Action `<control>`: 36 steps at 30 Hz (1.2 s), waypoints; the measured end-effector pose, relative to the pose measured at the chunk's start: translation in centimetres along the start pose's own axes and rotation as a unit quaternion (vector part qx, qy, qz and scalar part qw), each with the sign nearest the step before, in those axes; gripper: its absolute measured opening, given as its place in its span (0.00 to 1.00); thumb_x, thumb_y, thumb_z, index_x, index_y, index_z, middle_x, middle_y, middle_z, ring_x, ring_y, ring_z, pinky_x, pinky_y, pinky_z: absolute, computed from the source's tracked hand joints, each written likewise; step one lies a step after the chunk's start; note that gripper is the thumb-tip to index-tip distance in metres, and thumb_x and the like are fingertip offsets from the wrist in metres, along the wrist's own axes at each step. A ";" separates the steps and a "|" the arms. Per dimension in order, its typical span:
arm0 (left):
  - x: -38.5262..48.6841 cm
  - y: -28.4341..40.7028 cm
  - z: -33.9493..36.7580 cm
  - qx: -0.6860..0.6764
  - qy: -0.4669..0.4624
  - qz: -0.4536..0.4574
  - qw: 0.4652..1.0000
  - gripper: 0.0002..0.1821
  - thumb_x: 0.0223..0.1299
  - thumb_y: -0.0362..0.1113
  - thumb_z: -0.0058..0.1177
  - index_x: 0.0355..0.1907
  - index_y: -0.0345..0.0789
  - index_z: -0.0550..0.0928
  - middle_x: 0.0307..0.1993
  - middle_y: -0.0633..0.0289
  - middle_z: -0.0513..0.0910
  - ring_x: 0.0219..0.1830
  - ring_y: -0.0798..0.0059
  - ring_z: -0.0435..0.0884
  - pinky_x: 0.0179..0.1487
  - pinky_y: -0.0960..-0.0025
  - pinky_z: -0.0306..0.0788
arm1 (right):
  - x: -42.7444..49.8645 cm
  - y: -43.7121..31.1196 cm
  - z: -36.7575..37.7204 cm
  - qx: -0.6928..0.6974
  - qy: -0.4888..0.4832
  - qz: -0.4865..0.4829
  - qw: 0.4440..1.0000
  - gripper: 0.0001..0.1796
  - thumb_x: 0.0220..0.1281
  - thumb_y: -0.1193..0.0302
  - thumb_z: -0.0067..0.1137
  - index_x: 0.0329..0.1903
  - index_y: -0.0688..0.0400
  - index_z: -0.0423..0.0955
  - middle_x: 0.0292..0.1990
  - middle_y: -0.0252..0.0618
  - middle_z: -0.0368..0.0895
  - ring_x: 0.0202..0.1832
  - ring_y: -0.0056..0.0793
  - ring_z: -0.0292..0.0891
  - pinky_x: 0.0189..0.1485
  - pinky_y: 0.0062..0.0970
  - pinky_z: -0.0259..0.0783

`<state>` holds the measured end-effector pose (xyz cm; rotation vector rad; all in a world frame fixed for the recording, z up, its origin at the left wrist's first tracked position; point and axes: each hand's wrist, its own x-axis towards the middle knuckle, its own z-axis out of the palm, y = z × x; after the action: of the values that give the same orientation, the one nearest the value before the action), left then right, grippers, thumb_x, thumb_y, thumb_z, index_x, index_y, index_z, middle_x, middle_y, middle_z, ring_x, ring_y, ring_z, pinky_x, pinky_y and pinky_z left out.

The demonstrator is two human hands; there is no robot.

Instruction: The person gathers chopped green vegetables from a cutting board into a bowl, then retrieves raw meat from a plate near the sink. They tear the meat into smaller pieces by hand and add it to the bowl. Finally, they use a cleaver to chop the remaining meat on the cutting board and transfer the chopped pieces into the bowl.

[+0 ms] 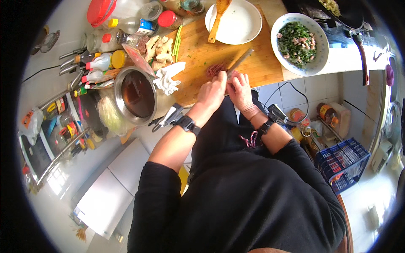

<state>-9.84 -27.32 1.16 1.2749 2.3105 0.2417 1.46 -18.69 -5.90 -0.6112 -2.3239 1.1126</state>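
Red raw meat (216,70) lies on a wooden cutting board (196,57) at the front edge of the counter. A knife (241,60) slants over the board, its blade running up and to the right from my hands. My left hand (212,90), fingers bent, is at the meat beside the blade. Close against it, my right hand (241,91) is at the near end of the knife, over more meat; the handle is hidden, so its grip is unclear. A white plate (242,23) with a wooden spatula (216,27) across its rim sits on the board's far part.
Right of the board stands a bowl (322,47) of chopped greens and pink bits, near a pan handle (360,57). On the left are ginger (163,47), a crumpled white cloth (167,79), a steel bowl (152,107) of dark liquid, and several bottles and jars.
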 end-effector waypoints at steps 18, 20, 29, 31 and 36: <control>-4.2 -1.0 -2.3 0.050 -0.107 -0.041 0.992 0.22 0.61 0.24 0.50 0.57 0.26 0.65 0.32 0.40 0.84 0.32 0.43 0.86 0.37 0.49 0.81 | 0.5 0.4 0.0 0.016 0.004 -0.008 1.000 0.11 0.53 0.76 0.69 0.36 0.56 0.75 0.40 0.43 0.76 0.42 0.49 0.71 0.45 0.41 0.73; -4.5 -0.7 -2.1 0.061 -0.068 -0.032 0.995 0.21 0.62 0.25 0.50 0.56 0.27 0.65 0.35 0.42 0.83 0.30 0.43 0.85 0.35 0.51 0.81 | 0.5 0.5 0.0 0.004 -0.017 0.005 1.000 0.11 0.52 0.77 0.68 0.35 0.56 0.75 0.38 0.43 0.75 0.40 0.49 0.70 0.43 0.42 0.72; -6.3 1.4 -2.5 0.050 -0.096 -0.077 0.991 0.19 0.62 0.26 0.52 0.53 0.30 0.64 0.37 0.44 0.80 0.28 0.46 0.85 0.32 0.52 0.81 | 0.6 0.3 -0.5 0.010 -0.034 0.016 0.999 0.11 0.52 0.77 0.67 0.36 0.57 0.73 0.40 0.44 0.75 0.41 0.49 0.70 0.43 0.41 0.73; -6.2 1.7 -2.8 0.058 -0.100 -0.073 0.991 0.18 0.62 0.27 0.51 0.52 0.31 0.64 0.38 0.44 0.80 0.28 0.46 0.85 0.32 0.53 0.81 | 0.6 0.2 -0.6 0.010 -0.038 0.017 0.999 0.12 0.51 0.77 0.67 0.37 0.57 0.73 0.41 0.45 0.75 0.42 0.50 0.70 0.43 0.42 0.73; -6.2 2.4 -2.9 0.044 -0.102 -0.088 0.990 0.17 0.62 0.25 0.50 0.52 0.31 0.64 0.39 0.41 0.80 0.29 0.42 0.84 0.34 0.48 0.80 | 0.8 0.1 -0.6 -0.010 -0.031 0.011 0.999 0.15 0.49 0.77 0.67 0.42 0.59 0.75 0.44 0.47 0.75 0.42 0.50 0.70 0.43 0.42 0.74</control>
<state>-6.69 -30.97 6.65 1.0736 2.2588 -0.0480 1.23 -17.80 -5.51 -0.6206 -2.3886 1.1337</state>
